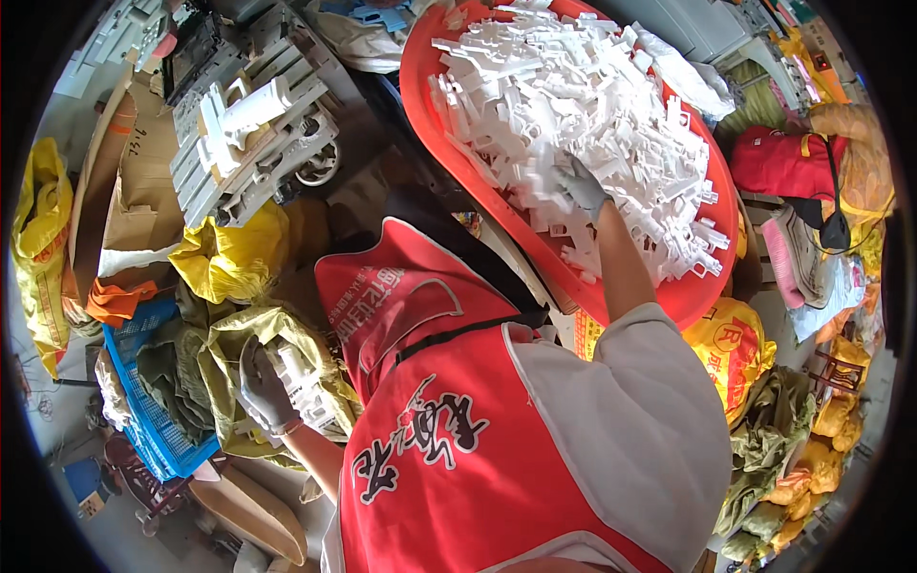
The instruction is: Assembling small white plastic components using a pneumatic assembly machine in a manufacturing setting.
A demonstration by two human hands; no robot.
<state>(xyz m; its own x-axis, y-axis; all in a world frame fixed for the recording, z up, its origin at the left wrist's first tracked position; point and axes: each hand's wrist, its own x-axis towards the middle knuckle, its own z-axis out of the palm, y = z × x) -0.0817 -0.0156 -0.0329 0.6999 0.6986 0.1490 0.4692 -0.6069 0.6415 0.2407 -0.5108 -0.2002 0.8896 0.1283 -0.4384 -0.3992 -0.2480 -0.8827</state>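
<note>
Taking the red tub (430, 115) as the marker and reading across from the left: far to its left, a yellow sack (38, 239) leans at the edge of the room, with flattened cardboard (134, 181) beside it. Lower down, well to the left of the tub, sits a blue plastic crate (153, 420). Just right of that crate the left hand (263, 387), in a grey glove, is curled around a white plastic part (301, 377), fingers wrapped over it, held above an olive-yellow woven bag (239, 334). Up and to the left of the tub, a stack of grey-white moulded frames (248, 134) lies tilted. Below the tub, the person's red vest (430, 420) over a white sleeve fills the foreground. The tub itself is heaped with a pile of white plastic pieces (573, 105). The right hand (583, 186), also gloved, is pressed down into that pile, fingers partly buried; I cannot tell how far they are closed or whether they grip a piece. Right of the tub lie a red bag (783, 162) and more yellow sacks (735, 349).
</note>
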